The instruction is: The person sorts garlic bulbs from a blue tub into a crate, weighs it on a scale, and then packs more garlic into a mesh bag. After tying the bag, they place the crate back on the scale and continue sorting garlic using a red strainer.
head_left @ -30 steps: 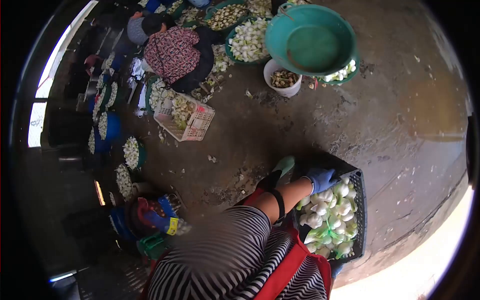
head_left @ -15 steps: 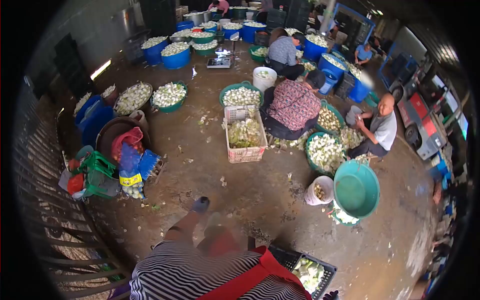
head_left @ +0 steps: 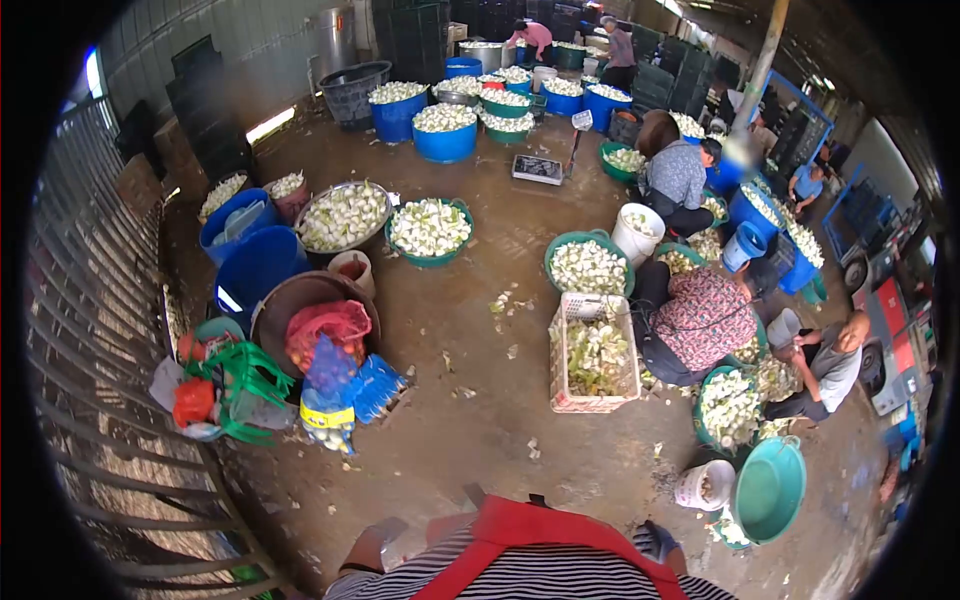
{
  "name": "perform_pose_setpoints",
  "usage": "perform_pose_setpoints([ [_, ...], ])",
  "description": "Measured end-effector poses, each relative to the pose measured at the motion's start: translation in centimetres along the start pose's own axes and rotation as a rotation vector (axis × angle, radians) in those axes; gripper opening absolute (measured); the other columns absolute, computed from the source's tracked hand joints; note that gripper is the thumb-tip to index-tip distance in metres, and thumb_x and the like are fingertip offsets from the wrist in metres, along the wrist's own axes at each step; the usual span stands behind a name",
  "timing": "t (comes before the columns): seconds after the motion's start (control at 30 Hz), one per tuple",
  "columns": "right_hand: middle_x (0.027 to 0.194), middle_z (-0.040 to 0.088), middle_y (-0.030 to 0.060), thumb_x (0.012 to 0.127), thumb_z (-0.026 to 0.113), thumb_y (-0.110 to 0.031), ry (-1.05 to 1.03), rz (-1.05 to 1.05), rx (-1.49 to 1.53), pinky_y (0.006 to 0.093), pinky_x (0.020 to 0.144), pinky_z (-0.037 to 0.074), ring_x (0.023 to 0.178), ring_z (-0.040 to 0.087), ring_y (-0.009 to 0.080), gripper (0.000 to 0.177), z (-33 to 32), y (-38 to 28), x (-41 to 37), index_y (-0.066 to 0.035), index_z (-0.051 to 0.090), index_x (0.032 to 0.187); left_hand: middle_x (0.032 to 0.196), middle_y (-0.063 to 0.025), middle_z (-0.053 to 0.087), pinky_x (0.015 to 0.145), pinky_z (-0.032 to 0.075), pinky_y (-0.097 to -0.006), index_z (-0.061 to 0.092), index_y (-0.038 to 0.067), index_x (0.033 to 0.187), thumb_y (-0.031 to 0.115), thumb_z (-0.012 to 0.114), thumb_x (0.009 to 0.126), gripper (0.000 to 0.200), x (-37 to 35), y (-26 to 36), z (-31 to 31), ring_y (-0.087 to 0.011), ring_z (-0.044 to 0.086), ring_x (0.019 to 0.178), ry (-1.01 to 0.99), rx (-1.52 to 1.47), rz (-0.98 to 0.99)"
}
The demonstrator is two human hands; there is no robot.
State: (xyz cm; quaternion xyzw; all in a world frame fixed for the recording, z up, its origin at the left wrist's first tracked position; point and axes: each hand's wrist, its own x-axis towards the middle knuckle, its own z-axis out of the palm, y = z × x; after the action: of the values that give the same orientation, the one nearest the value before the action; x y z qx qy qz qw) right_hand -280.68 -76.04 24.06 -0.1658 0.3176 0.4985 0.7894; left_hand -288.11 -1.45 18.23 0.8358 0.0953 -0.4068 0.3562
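My left hand (head_left: 388,528) is low in the view beside my striped top; it is smeared, and its fingers cannot be made out. On the other side, my right hand (head_left: 655,541) wears a dark glove, its fingers loosely apart with nothing seen in them. Wet, littered floor (head_left: 520,460) lies just beyond both hands. Right of my right hand are a white bucket (head_left: 705,486) and a large green tub (head_left: 770,490). Further ahead stands a pale plastic crate (head_left: 597,400) holding pale and yellowish vegetable pieces.
Seated people work at right, one in a patterned red top (head_left: 705,315). A blue mesh bag (head_left: 330,385), a green stool (head_left: 250,385) and a brown basin (head_left: 315,310) stand at left by a barred fence (head_left: 110,400). A platform scale (head_left: 538,169) and blue tubs (head_left: 445,140) are farther off.
My view has swung left and up. My left hand has dropped back from its forward reach. The black crate of vegetable pieces near my right side has left the view.
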Motion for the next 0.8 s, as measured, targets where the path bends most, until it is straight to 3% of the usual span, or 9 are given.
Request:
perform_pose_setpoints([
  [0.13, 0.069, 0.060, 0.0043, 0.086, 0.056, -0.051, 0.971, -0.238, -0.572, 0.0354, 0.047, 0.043, 0.054, 0.055, 0.0200, 0.034, 11.6, -4.4, 1.6, -0.016, 0.055, 0.084, 0.086, -0.0106, 0.067, 0.075, 0.047, -0.0347, 0.066, 0.004, 0.101, 0.035, 0.057, 0.085, 0.036, 9.1, 2.5, -9.6, -0.0212, 0.060, 0.082, 0.364, -0.352, -0.109],
  [0.2, 0.084, 0.066, 0.0088, 0.085, 0.056, -0.052, 0.961, -0.167, -0.553, 0.0374, 0.053, 0.046, 0.060, 0.059, 0.0236, 0.040, 9.3, -8.3, 3.4, -0.015, 0.059, 0.098, 0.072, -0.0039, 0.060, 0.064, 0.043, -0.0320, 0.066, 0.006, 0.090, 0.032, 0.057, 0.085, 0.027, 14.1, 2.7, -13.9, -0.0156, 0.052, 0.070, 0.668, -0.155, 0.305],
  [0.3, 0.082, 0.066, 0.0080, 0.087, 0.054, -0.049, 1.058, 0.008, -0.645, 0.0357, 0.055, 0.046, 0.061, 0.059, 0.0226, 0.038, 13.2, -14.0, 7.8, -0.013, 0.060, 0.098, 0.099, -0.0162, 0.060, 0.087, 0.047, -0.0402, 0.060, 0.005, 0.095, 0.007, 0.048, 0.083, 0.018, 17.8, 9.0, -22.3, -0.0306, 0.057, 0.100, 0.492, -0.097, 0.135],
  [0.4, 0.079, 0.065, 0.0073, 0.090, 0.052, -0.046, 1.022, 0.147, -0.798, 0.0341, 0.056, 0.047, 0.062, 0.059, 0.0217, 0.037, 18.2, -22.2, 14.1, -0.011, 0.060, 0.099, 0.107, -0.0148, 0.062, 0.094, 0.043, -0.0379, 0.063, 0.005, 0.103, 0.018, 0.050, 0.085, 0.025, 26.0, 8.6, -26.8, -0.0284, 0.056, 0.106, 0.362, 0.066, 0.088],
  [0.47, 0.078, 0.065, 0.0067, 0.091, 0.051, -0.044, 0.967, 0.192, -0.977, 0.0330, 0.058, 0.047, 0.063, 0.059, 0.0211, 0.037, 21.5, -29.8, 19.7, -0.009, 0.061, 0.099, 0.066, 0.0062, 0.051, 0.051, 0.034, -0.0237, 0.065, 0.014, 0.093, 0.038, 0.059, 0.088, 0.025, 26.2, 10.0, -28.7, -0.0060, 0.044, 0.058, 0.516, -0.601, 0.025],
  [0.53, 0.075, 0.064, 0.0053, 0.092, 0.049, -0.042, 1.016, 0.167, -1.183, 0.0333, 0.058, 0.046, 0.062, 0.059, 0.0198, 0.034, 30.4, -37.9, 25.6, -0.011, 0.064, 0.091, 0.090, -0.0020, 0.065, 0.072, 0.047, -0.0294, 0.066, 0.011, 0.106, 0.039, 0.060, 0.088, 0.034, 25.6, 12.2, -31.6, -0.0124, 0.057, 0.079, 0.502, -0.482, -0.129],
  [0.6, 0.079, 0.064, 0.0121, 0.087, 0.050, -0.050, 0.816, -0.278, -2.140, 0.0370, 0.059, 0.045, 0.065, 0.059, 0.0213, 0.046, 30.0, -49.5, 35.0, -0.007, 0.065, 0.091, 0.113, -0.0183, 0.063, 0.090, 0.046, -0.0392, 0.062, 0.000, 0.106, 0.029, 0.043, 0.090, 0.039, 24.1, 14.7, -35.5, -0.0269, 0.060, 0.104, 0.408, -0.258, -0.070],
  [0.63, 0.086, 0.066, 0.0131, 0.087, 0.053, -0.046, 0.847, -0.267, -1.638, 0.0354, 0.069, 0.046, 0.073, 0.060, 0.0204, 0.045, 42.0, -51.7, 35.5, -0.003, 0.065, 0.098, 0.112, -0.0177, 0.063, 0.089, 0.046, -0.0389, 0.062, 0.001, 0.107, 0.029, 0.043, 0.090, 0.038, 24.4, 15.0, -36.8, -0.0265, 0.060, 0.102, 0.391, -0.301, -0.126],
  [0.8, 0.094, 0.067, 0.0167, 0.090, 0.051, -0.034, 0.520, -0.863, -1.611, 0.0357, 0.077, 0.048, 0.084, 0.063, 0.0275, 0.036, 58.2, -68.4, 50.5, -0.004, 0.061, 0.108, 0.104, -0.0148, 0.063, 0.085, 0.047, -0.0375, 0.060, 0.004, 0.109, 0.028, 0.045, 0.092, 0.033, 30.1, 16.5, -44.3, -0.0244, 0.058, 0.093, 0.298, -0.432, -0.376],
])
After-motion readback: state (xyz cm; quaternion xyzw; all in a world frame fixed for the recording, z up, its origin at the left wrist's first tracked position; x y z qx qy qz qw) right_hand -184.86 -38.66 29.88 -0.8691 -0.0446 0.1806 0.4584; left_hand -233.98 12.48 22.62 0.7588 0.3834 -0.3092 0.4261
